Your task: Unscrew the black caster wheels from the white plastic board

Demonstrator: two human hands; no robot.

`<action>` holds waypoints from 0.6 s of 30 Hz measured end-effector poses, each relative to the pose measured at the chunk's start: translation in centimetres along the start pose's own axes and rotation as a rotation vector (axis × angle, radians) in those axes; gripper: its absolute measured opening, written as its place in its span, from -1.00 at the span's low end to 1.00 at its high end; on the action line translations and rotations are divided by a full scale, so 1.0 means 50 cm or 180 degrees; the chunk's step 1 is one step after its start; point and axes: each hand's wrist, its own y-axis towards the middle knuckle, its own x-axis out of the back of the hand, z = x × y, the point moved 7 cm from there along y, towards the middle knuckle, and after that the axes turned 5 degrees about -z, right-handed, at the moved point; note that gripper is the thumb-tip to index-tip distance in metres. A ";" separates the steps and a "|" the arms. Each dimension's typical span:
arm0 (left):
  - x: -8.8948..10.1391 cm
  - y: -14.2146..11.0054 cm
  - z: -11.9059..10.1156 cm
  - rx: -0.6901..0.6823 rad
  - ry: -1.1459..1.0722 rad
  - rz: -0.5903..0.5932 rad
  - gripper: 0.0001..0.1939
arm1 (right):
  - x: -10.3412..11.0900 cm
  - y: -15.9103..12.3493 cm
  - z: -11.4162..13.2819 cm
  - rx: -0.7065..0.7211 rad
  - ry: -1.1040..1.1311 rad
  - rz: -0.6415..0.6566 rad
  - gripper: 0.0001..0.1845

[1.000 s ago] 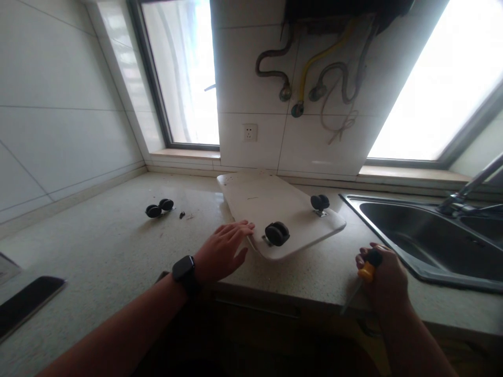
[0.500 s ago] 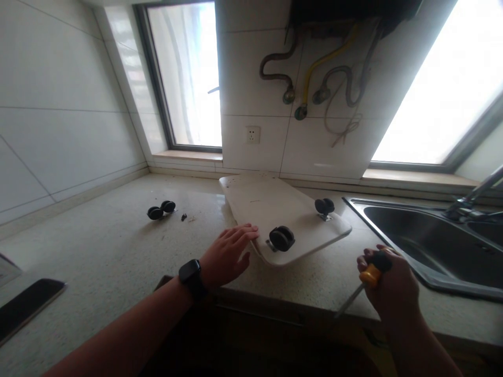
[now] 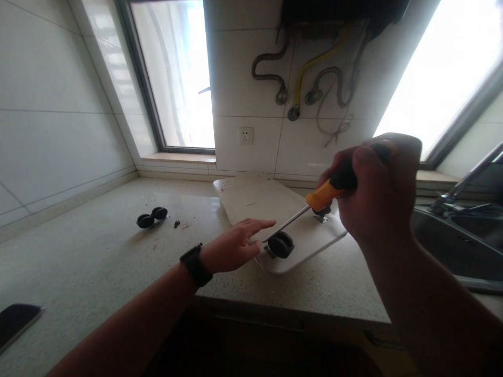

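Observation:
A white board (image 3: 243,199) with rounded corners lies on the counter. Near its front corner a black caster wheel (image 3: 280,245) sits on a metal plate, and a second caster (image 3: 322,211) at the right is partly covered by the screwdriver. My right hand (image 3: 377,183) is closed around a screwdriver (image 3: 320,196) with an orange and black handle. Its shaft slants down left, the tip at the near caster's plate; whether it touches a screw I cannot tell. My left hand (image 3: 236,243) rests at the board's left edge, fingers stretched toward the tip.
Two loose casters (image 3: 152,217) lie on the counter (image 3: 98,267) at left, beside small dark screws (image 3: 176,223). A phone-like dark object (image 3: 18,322) is at the left front. At right is a steel sink (image 3: 440,246) with a faucet (image 3: 471,183). Pipes (image 3: 271,77) hang on the wall.
My right hand has risen from the counter's front edge and swung the screwdriver up and left to the near caster. My left hand's fingers have shifted slightly toward that caster.

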 end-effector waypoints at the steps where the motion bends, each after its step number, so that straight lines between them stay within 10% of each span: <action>1: -0.007 0.003 0.003 0.0009 -0.0177 0.0053 -0.37 | -0.013 0.002 0.004 0.0035 0.0077 -0.0038 -0.81; 18: 0.019 -0.004 0.032 0.0269 -0.0585 -0.0604 -0.62 | -0.137 -0.048 -0.025 0.0381 -0.0819 0.1299 -0.71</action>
